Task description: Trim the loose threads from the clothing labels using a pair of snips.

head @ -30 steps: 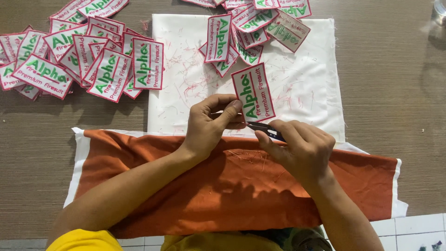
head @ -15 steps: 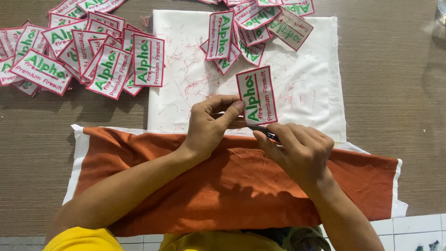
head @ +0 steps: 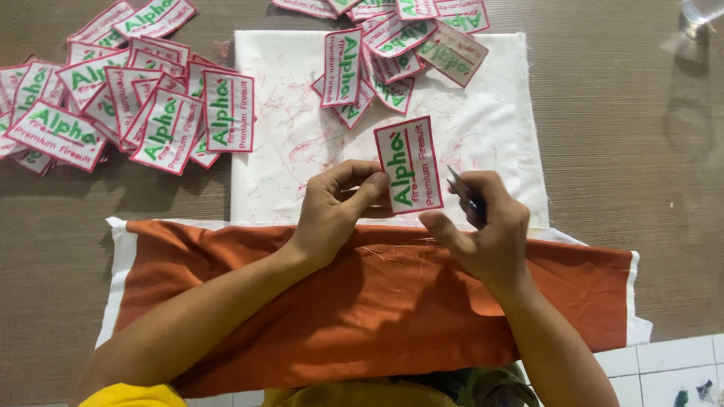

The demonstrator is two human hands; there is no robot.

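**Patch pinched in left hand, small scissors in right, over white cloth on brown table**

Surface: brown wood-grain table (head: 626, 188), a white cloth (head: 302, 136) laid flat on it and littered with red thread clippings, an orange cloth (head: 362, 301) across the near edge.

Fingers first:
- Left hand (head: 332, 211): thumb and forefinger closed narrow on the lower-left edge of one embroidered patch (head: 409, 166). Remaining fingers curled under. Firm pinch, patch lifted or propped just off the white cloth; can't tell if its far edge touches.
- Right hand (head: 486, 230): closed around small scissors (head: 466, 194), dark blades poking out up-left from the fist. Thumb extended toward the patch's lower-right corner, just beside it. Can't tell whether the blades are open or shut; too small.

Key relation: patch sits directly between the two hands, just beyond the fingertips. Left hand is already on it; right hand is just beside, with the blade tips next to the patch's right long edge, pointing along it. Contact there can't be confirmed.

Patch orientation: rectangular, white with red border and green lettering. Long axis runs near-to-far, tilted slightly, top leaning left. Short near edge faces the person.

Outward:
- Cluster of similar patches (head: 392, 45) at the far edge of the white cloth, overlapping.
- Bigger heap of patches (head: 121, 105) on the table far left, well apart from both hands.
- Clear glass (head: 701, 11) at the top-right corner.
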